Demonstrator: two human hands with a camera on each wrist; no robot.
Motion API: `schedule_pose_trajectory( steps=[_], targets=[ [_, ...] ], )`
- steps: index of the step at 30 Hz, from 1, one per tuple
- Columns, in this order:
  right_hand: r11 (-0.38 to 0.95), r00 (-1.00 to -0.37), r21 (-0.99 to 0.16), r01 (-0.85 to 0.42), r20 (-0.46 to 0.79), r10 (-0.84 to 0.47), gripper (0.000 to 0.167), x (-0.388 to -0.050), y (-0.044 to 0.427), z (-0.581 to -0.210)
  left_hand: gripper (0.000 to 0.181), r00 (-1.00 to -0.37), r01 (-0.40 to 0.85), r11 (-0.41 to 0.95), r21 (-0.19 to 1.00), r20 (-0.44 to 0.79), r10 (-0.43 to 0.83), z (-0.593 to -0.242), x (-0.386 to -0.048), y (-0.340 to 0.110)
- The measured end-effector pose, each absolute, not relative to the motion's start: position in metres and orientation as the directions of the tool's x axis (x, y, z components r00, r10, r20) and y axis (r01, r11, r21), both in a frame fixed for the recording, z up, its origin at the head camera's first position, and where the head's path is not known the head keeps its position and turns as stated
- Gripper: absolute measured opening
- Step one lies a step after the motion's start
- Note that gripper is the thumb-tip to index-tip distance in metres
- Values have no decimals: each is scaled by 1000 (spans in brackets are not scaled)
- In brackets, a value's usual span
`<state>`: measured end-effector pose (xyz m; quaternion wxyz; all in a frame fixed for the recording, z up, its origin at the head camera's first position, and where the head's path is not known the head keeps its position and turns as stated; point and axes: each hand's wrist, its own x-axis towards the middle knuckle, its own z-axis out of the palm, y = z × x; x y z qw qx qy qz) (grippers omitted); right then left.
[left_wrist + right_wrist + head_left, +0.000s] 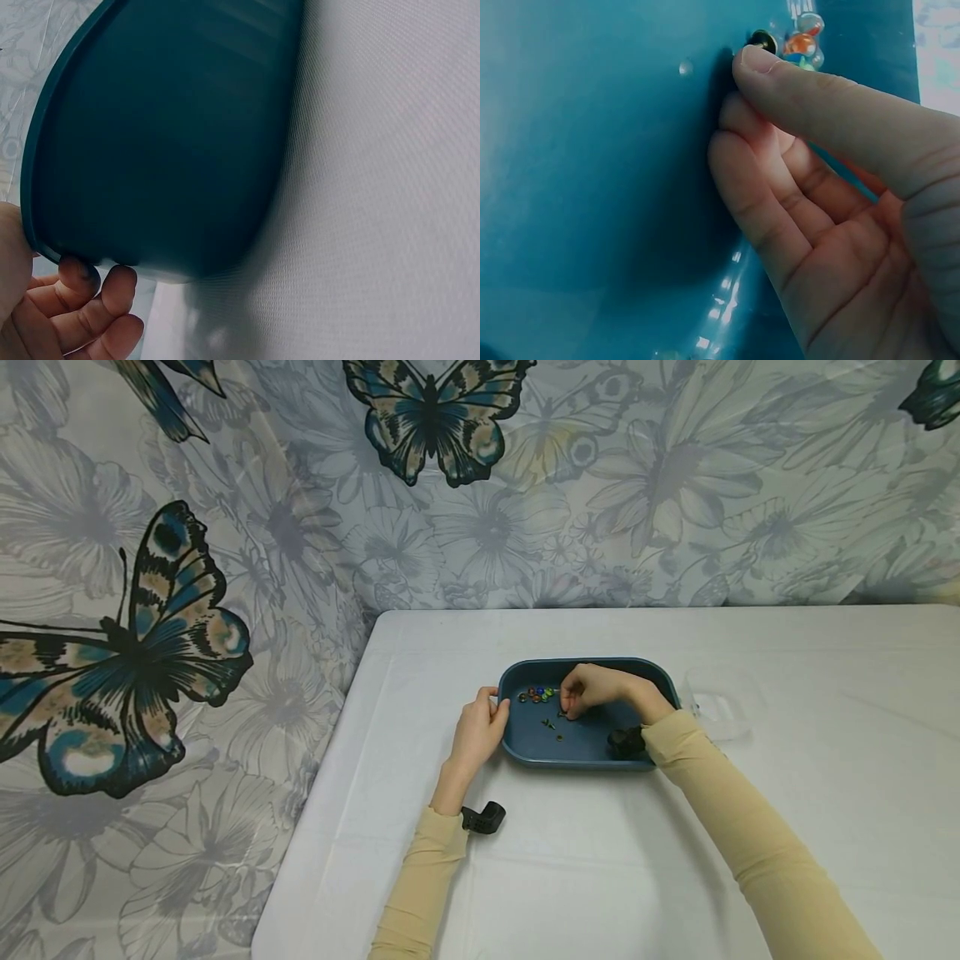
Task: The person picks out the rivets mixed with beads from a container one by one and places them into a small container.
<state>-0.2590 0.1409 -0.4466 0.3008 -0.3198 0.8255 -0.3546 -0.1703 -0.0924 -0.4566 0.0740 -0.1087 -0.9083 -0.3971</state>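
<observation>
So the blue tray (577, 765) sits on the white table (540, 860), and I'm treating the tray as a clock face seen from the head cam. The left hand (476, 727) has the rim at 9 o'clock, and the left wrist cam shows its fingertips up against the outside wall, so it's a narrow grip on the edge.

The right hand (596, 685) reaches into the tray from about 3 o'clock, fingertips just left of centre. It's a tight pinch: in the right wrist cam a tiny brassy piece (763, 40) with a round head pokes out at the thumb tip. Can't really tell how much of it is hidden behind the thumb.

Colourful marbles (538, 694) are bunched at 10 o'clock inside the tray, near those fingertips. A few small metal bits (549, 724) lie loose around 8 o'clock, too small to make out properly. Just outside the tray at 3 o'clock there's a clear plastic container (718, 706). Way out at 11 o'clock, a big butterfly (431, 418) is printed on the backdrop.
</observation>
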Motion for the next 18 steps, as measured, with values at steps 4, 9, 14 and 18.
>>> schedule_pose_trajectory(
  steps=[4, 9, 14, 18],
  targets=[
    [558, -608, -771, -307, -293, -738, 6, -257, 141, -444, 30, -967, 251, 663, 705, 213, 140, -457, -170, -92],
    [563, -600, -761, -321, -296, -743, 5, -257, 140, -440, 29, -966, 253, 662, 705, 216, 139, -458, -170, -92],
    [549, -605, -764, -340, -270, -750, 4, -257, 143, -435, 29, -965, 259, 666, 700, 225, 138, -458, -171, -92],
    [545, -622, -770, -331, -256, -740, 4, -257, 148, -431, 29, -965, 259, 665, 701, 224, 139, -458, -171, -92]
  ],
)
